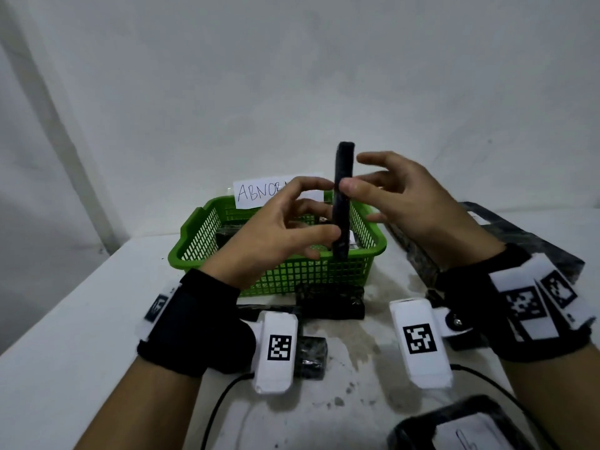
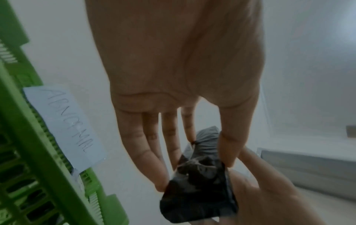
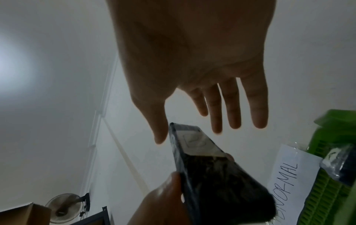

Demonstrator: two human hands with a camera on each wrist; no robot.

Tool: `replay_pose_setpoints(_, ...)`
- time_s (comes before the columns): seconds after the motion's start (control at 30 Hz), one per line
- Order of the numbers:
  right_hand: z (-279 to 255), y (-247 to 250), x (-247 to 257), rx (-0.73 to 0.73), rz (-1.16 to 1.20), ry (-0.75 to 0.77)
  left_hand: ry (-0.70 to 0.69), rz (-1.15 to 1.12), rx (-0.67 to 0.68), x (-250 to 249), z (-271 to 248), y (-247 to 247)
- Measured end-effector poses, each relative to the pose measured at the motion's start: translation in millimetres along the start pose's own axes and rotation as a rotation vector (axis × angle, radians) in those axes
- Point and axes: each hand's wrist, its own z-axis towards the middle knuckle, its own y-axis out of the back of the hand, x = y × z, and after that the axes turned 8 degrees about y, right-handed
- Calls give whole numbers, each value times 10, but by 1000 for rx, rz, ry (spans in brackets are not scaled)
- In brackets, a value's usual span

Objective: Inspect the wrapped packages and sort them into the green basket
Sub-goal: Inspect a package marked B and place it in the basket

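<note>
A slim black wrapped package [image 1: 344, 160] stands upright, edge-on, above the green basket [image 1: 292, 274]. My left hand [image 1: 324, 235] pinches its lower half between thumb and fingertips; the left wrist view shows the crinkled wrap of the package [image 2: 200, 190] under those fingers. My right hand [image 1: 373, 180] is beside its upper half, fingers spread and straight, with only the thumb tip against the edge. In the right wrist view the package [image 3: 217, 182] carries a white label [image 3: 198, 144] facing that hand. Black wrapped packages [image 1: 227, 235] lie inside the basket.
A paper sign reading ABNORMAL [image 1: 259, 193] is fixed to the basket's far rim. More black packages lie on the white table: two in front of the basket [image 1: 331, 300] [image 1: 311, 355], a large one at right [image 1: 506, 241], one at bottom right [image 1: 454, 427]. The wall stands close behind.
</note>
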Motion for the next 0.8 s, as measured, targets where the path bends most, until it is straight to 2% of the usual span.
replay_pose_setpoints(0.07,-21,-2,27,34,32,23,-1,66,0,9,1,-17)
replay_pose_setpoints(0.27,-23,-33,38,-48,-55,134,-27,80,-47,37,2,-55)
replay_pose_setpoints(0.37,-45,-39,83,42,-103,201,-62,115,-91,51,26,-38)
replay_pose_setpoints(0.5,-80,-32,196,162,89,192,-135,145,-188,77,52,14)
replay_pose_setpoints(0.63,-70,-44,170,92,122,245,-199,200,-231,81,38,18)
replay_pose_setpoints(0.8,-35,-104,102,67,161,219,-167,227,-224,114,45,66)
